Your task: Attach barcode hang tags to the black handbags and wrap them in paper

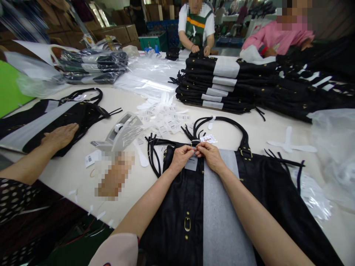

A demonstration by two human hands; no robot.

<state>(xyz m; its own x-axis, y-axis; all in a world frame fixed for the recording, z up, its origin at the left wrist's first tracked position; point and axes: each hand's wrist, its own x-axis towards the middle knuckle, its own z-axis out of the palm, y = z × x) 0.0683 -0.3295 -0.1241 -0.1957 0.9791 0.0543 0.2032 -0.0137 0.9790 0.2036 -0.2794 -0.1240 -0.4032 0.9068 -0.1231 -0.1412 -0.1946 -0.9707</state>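
A black handbag [174, 221] lies flat before me, with a wide grey paper band [226, 207] down its middle. Near its top edge, by the foot of the looped handle [235, 127], the fingertips of my left hand [180, 158] and my right hand [210, 155] meet in a pinch. Whatever is between them is too small to make out. Just below the fingers hangs a grey tag [191, 163]. Behind them lies a white printed label [208, 139]. Black tassel cords [154, 155] spread to the left of my left hand.
Loose labels [169, 120] cover the table's middle, beside a grey dispenser [120, 129]. Stacked black bags [205, 85] stand behind. At left, a co-worker's hand [62, 136] rests on another bag [52, 118]. White cross-shaped strips [290, 142] and plastic film [338, 147] lie at right.
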